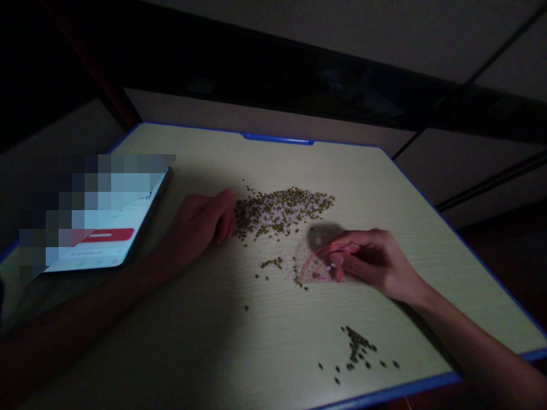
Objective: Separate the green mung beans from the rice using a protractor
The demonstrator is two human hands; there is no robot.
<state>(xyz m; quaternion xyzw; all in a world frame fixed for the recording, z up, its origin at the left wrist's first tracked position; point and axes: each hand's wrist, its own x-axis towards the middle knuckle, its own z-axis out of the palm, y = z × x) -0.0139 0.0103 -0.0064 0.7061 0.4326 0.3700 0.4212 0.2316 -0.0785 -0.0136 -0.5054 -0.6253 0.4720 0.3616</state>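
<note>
Evidently, a clear, pink-edged plastic piece (317, 266) is pinched between the thumb and fingers of the right hand (380, 265), its curved side turned toward stray seeds (272, 263) just left of that grip. Farther up-left, a mixed pile (284, 210) of green seeds (299, 196) and pale grains (265, 212) is spread on the table (427, 228). At the pile's left end the left hand (205, 219) is curled, thumb against fingers; whether anything is gripped there cannot be told. A smaller seed cluster (356, 344) is set apart below the right-hand grip, toward the near table edge. The step in hand is judged to be the working of stray seeds with the plastic edge; for the next move, a firm pinch and a low, gentle edge would be called for, lest seeds be scattered.
</note>
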